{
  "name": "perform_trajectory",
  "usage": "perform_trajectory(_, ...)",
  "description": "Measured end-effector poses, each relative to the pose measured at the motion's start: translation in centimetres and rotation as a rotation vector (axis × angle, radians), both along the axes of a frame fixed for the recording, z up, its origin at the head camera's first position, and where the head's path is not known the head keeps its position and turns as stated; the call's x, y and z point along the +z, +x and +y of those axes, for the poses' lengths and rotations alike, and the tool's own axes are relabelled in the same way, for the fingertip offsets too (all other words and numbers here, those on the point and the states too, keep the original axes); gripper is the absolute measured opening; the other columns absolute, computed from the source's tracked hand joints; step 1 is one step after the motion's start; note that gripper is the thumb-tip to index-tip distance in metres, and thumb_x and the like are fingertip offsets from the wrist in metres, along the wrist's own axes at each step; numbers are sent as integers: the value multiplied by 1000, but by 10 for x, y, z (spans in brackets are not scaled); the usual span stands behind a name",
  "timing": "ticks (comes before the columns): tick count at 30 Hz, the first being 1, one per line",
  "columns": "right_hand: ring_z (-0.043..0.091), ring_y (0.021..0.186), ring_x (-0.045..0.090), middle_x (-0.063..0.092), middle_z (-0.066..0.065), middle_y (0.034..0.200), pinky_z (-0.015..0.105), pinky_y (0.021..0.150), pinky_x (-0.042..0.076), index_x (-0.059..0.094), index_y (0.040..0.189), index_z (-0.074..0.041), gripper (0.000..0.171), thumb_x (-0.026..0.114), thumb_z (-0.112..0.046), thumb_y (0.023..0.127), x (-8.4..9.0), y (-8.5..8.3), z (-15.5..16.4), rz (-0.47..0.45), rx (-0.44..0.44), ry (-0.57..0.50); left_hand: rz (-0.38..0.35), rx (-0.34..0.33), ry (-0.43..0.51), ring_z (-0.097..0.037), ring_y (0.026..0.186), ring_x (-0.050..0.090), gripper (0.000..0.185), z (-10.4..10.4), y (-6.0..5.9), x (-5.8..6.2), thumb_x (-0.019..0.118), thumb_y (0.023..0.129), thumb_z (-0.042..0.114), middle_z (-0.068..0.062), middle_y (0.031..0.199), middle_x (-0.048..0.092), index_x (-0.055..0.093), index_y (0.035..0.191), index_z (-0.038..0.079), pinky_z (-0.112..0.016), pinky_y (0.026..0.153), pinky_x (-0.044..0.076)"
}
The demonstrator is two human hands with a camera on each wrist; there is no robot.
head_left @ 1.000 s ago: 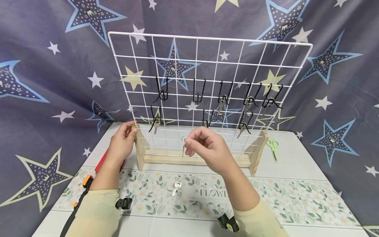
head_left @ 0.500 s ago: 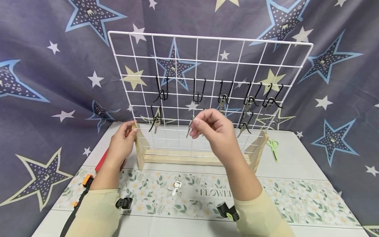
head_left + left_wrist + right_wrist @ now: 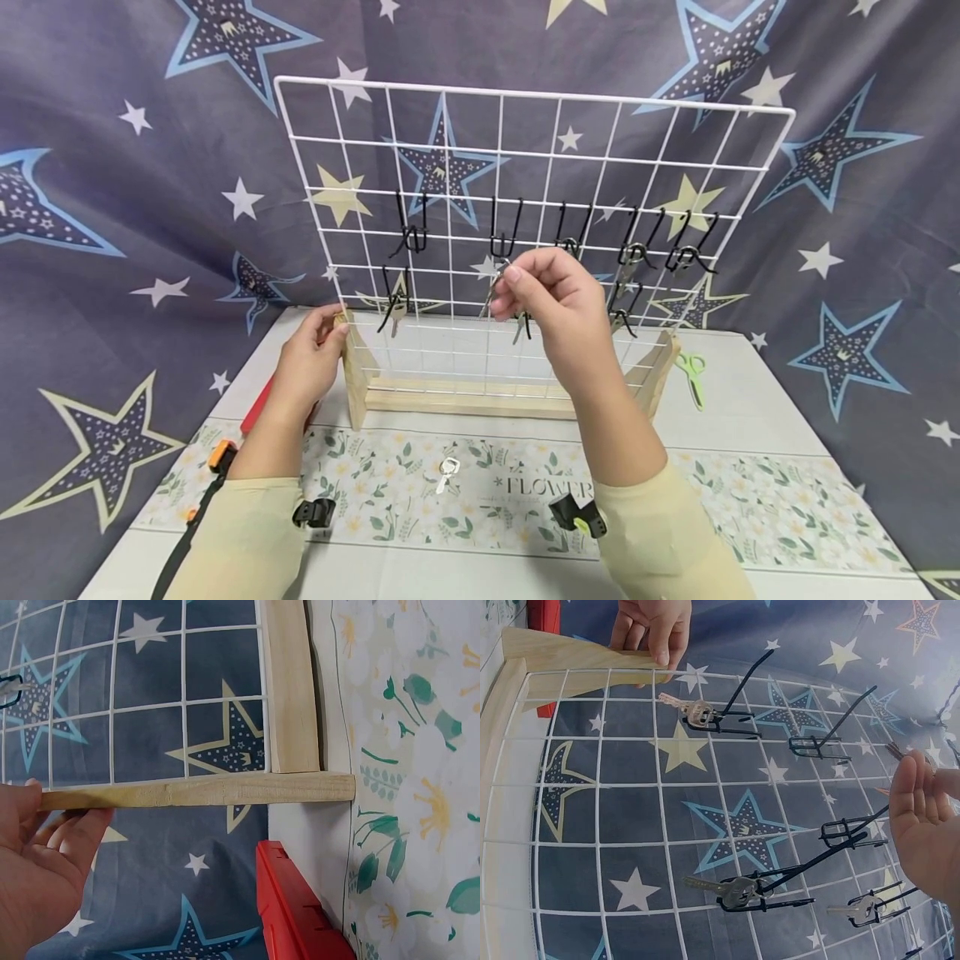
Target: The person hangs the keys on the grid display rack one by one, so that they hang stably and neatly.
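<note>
A white wire grid rack (image 3: pixel 472 154) with black hooks stands on the table in a wooden base. My left hand (image 3: pixel 309 354) grips the wooden side support (image 3: pixel 165 793) at the rack's left end, thumb on one face and fingers on the other. Between thumb and fingertips my right hand (image 3: pixel 558 308) pinches a key (image 3: pixel 491 292) on a small ring, blade hanging down, just below an upper black hook (image 3: pixel 502 244) with no key. Keys hang from several other hooks, among them a lower-left key (image 3: pixel 398 321). Another key (image 3: pixel 447 477) lies on the flowered mat.
A red object (image 3: pixel 289 907) stands beside the rack's left end. Green scissors (image 3: pixel 693 379) lie to the right of the rack. The flowered mat (image 3: pixel 750 500) runs across the table in front, and a starry curtain (image 3: pixel 187 167) hangs behind.
My right hand has risen with the key and moved slightly right, from low in front of the rack up to the upper hooks. The left hand has stayed on the side support.
</note>
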State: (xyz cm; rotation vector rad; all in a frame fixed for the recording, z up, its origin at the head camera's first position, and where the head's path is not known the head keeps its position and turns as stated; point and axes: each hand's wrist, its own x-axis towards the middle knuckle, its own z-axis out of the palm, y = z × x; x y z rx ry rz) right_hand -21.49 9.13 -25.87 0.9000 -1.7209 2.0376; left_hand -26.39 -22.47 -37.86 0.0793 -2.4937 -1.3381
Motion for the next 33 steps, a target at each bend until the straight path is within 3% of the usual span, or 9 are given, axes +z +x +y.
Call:
perform_trajectory(19, 20, 69, 66, 65, 18, 86, 36, 67, 61, 59, 96, 0, 14, 62, -13, 97, -9, -31, -3, -52, -149, 53, 6, 10, -26, -29, 120, 57, 44, 0, 1, 0, 46, 104, 36, -14, 138, 57, 47, 144, 19, -47, 101, 49)
perform_trajectory(33, 23, 64, 66, 65, 14, 83, 39, 62, 61, 58, 96, -5, 17, 62, -21, 98, -7, -47, -3, -131, -229, 126, 7, 15, -37, -30, 121, 57, 44, 0, 0, 0, 46, 104, 36, -15, 139, 56, 47, 144, 19, -48, 101, 48)
